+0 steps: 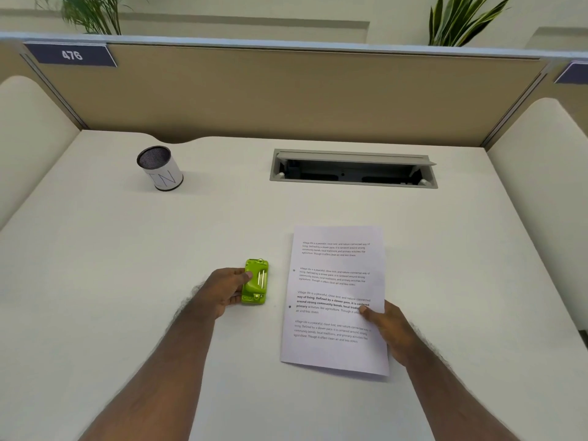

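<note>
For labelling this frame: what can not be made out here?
Head view:
Fingers of the right hand: under the printed sheet.
Left side of the green punch: covered by the left hand.
Mesh cup's contents: hidden by its near wall.
Cable hatch inside: dark, partly behind its lid.

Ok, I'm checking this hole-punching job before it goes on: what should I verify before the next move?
1. Left hand grips the small green plastic hole punch: ok.
2. Right hand pinches the white printed paper sheet at its right edge: ok.
3. Punch and sheet apart, not overlapping: ok.
4. Sheet already punched: two dark dots show on its left margin, likely holes; cannot tell.
5. Black mesh cup with white label upright, away from both hands: ok.
6. Grey cable hatch in the white desk shut: not ok, flap stands open.
</note>
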Demonstrator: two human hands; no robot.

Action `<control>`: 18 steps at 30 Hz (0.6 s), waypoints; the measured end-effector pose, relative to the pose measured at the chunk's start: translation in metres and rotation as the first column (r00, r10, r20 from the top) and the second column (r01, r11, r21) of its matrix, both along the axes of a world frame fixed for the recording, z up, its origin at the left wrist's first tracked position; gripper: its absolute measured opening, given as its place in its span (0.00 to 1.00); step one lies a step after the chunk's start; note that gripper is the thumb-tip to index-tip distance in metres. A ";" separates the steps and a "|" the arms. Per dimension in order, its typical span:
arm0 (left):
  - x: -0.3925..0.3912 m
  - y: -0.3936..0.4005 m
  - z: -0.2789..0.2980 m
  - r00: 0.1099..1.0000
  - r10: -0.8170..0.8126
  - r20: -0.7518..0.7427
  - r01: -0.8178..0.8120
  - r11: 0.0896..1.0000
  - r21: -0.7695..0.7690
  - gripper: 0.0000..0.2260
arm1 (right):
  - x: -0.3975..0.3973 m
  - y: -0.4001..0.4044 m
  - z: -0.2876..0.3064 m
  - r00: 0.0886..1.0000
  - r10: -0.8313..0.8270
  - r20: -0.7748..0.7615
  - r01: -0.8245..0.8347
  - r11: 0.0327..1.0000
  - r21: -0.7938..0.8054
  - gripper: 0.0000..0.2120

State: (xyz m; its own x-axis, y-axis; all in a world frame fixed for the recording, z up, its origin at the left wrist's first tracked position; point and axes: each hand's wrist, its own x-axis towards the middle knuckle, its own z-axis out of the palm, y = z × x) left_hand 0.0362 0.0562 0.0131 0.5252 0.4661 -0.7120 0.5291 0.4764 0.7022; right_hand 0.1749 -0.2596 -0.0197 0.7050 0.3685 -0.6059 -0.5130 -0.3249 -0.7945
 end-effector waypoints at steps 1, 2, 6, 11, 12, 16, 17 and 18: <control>-0.003 0.003 0.000 1.000 0.011 -0.004 -0.011 1.000 0.017 0.07 | 0.002 -0.003 0.001 1.000 -0.017 -0.008 0.017 1.000 0.011 0.14; -0.005 0.005 0.000 1.000 0.021 -0.014 -0.020 0.999 0.036 0.07 | 0.004 -0.006 0.002 0.999 -0.033 -0.013 0.033 0.999 0.018 0.15; -0.013 0.011 -0.004 0.997 0.060 -0.048 -0.054 0.993 0.102 0.10 | 0.016 -0.022 0.008 0.997 -0.078 0.008 0.078 0.996 0.034 0.15; -0.017 0.012 -0.011 0.992 0.096 -0.078 -0.081 0.981 0.178 0.10 | 0.033 -0.042 0.017 0.991 -0.130 0.045 0.127 0.990 0.056 0.17; -0.017 0.012 -0.013 0.992 0.099 -0.083 -0.082 0.979 0.184 0.11 | 0.036 -0.046 0.018 0.988 -0.147 0.050 0.144 0.988 0.062 0.17; -0.014 0.012 -0.019 0.984 0.096 -0.151 -0.049 0.955 0.293 0.08 | 0.043 -0.059 0.023 0.982 -0.182 0.049 0.178 0.981 0.080 0.17; -0.014 0.012 -0.020 0.982 0.085 -0.166 -0.027 0.946 0.323 0.05 | 0.044 -0.061 0.024 0.982 -0.185 0.049 0.180 0.980 0.082 0.16; -0.012 0.013 -0.021 0.980 0.072 -0.185 -0.001 0.935 0.355 0.04 | 0.045 -0.064 0.025 0.981 -0.188 0.050 0.183 0.980 0.082 0.16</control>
